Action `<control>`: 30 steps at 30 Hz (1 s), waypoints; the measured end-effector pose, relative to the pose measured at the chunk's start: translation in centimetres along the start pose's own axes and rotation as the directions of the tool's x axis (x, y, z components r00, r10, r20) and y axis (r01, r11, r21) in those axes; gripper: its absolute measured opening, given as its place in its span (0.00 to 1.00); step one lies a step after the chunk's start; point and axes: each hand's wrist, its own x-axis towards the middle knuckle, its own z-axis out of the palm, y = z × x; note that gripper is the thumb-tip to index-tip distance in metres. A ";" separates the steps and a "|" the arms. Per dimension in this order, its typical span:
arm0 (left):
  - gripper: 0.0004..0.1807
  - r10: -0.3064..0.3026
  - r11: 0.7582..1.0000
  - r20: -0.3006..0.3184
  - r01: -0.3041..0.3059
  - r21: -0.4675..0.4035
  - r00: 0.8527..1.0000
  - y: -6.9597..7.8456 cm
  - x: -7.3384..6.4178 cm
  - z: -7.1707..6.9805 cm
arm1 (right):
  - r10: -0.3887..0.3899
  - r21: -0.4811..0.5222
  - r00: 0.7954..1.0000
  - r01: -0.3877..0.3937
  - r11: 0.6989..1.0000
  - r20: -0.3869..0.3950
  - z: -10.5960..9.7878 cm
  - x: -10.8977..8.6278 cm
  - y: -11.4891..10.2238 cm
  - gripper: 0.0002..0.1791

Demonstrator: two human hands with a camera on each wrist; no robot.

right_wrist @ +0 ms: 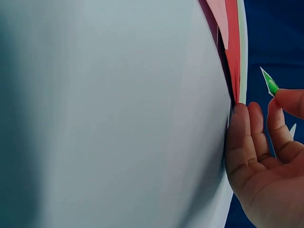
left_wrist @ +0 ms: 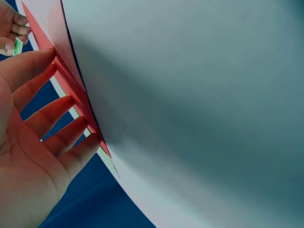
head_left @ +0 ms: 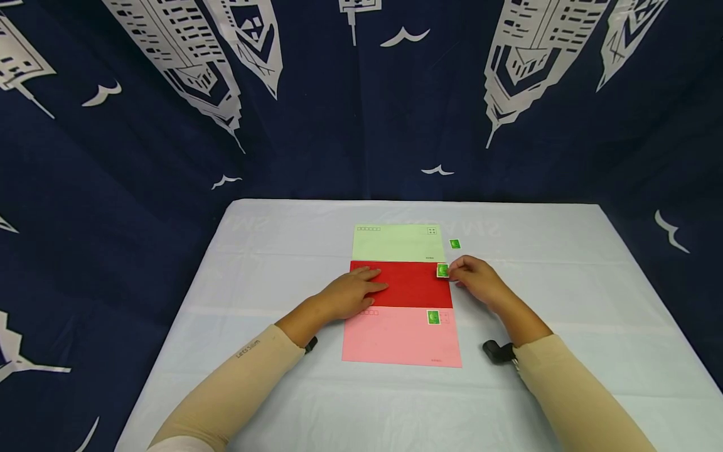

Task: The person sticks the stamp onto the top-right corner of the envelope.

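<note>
My left hand [head_left: 350, 293] rests with spread, straight fingers on the left part of the red envelope [head_left: 415, 285]. Between thumb and forefinger, my right hand [head_left: 479, 279] pinches a green stamp [head_left: 442, 270] over the red envelope's right end. The right wrist view shows that stamp [right_wrist: 270, 83] raised off the paper, its other fingers low by the envelope edge. Below lies a pink envelope [head_left: 395, 342] with a green stamp [head_left: 433, 317] near its upper right, beside the printed box. A light green envelope [head_left: 395, 243] lies above the red one.
Another green stamp [head_left: 454, 243] lies on the white table [head_left: 271, 251], right of the light green envelope. A dark blue curtain [head_left: 316, 138] with white building prints hangs behind the table. Dark wrist cameras [head_left: 497, 352] sit under the forearms.
</note>
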 end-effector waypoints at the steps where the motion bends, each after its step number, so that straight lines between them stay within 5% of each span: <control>1: 0.26 0.000 1.000 -0.001 0.000 -0.003 1.000 0.0 0.0 -0.1 | 0.003 -0.004 1.000 -0.003 1.000 -0.001 0.1 0.1 -0.1 0.14; 8: 0.26 -0.002 1.000 0.009 0.002 -0.001 1.000 0.2 -0.1 -0.3 | -0.028 -0.002 1.000 0.028 1.000 0.006 0.5 0.4 -0.6 0.14; 30: 0.27 -0.010 1.000 0.014 0.010 0.008 1.000 0.1 -0.1 -0.4 | 0.042 -0.067 0.999 -0.043 0.997 -0.023 1.7 2.1 -1.1 0.13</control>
